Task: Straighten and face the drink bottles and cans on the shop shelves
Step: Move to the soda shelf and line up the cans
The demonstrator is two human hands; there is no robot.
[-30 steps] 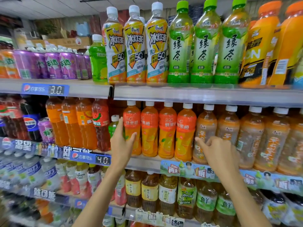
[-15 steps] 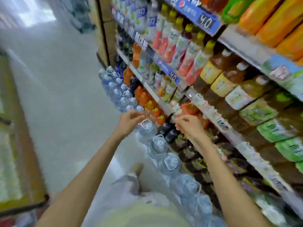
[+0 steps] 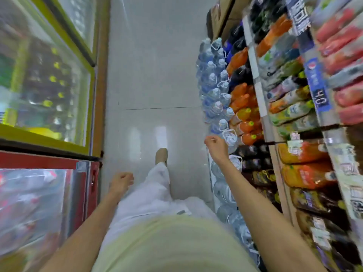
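I look steeply down the aisle, and the picture is blurred. The drink shelves (image 3: 263, 107) run along the right, with orange bottles (image 3: 243, 95), dark bottles and red-labelled bottles (image 3: 345, 48) on several tiers. Large clear water jugs (image 3: 214, 85) stand in a row on the floor at the shelf foot. My right hand (image 3: 217, 145) hangs loosely curled just beside a water jug (image 3: 230, 137), holding nothing. My left hand (image 3: 120, 182) is curled over my white trouser leg, far from the shelves, and holds nothing.
A glass-topped chest freezer with a yellow frame (image 3: 84, 61) and a red one (image 3: 86, 173) line the left side of the aisle. Between them and the shelves runs a pale tiled floor (image 3: 153, 75). My foot (image 3: 161, 155) points forward on it.
The view has swung from the middle shelves down to the floor and aisle. Both hands have come away from the bottles; my left hand has dropped to my leg, my right hangs by the water jugs.
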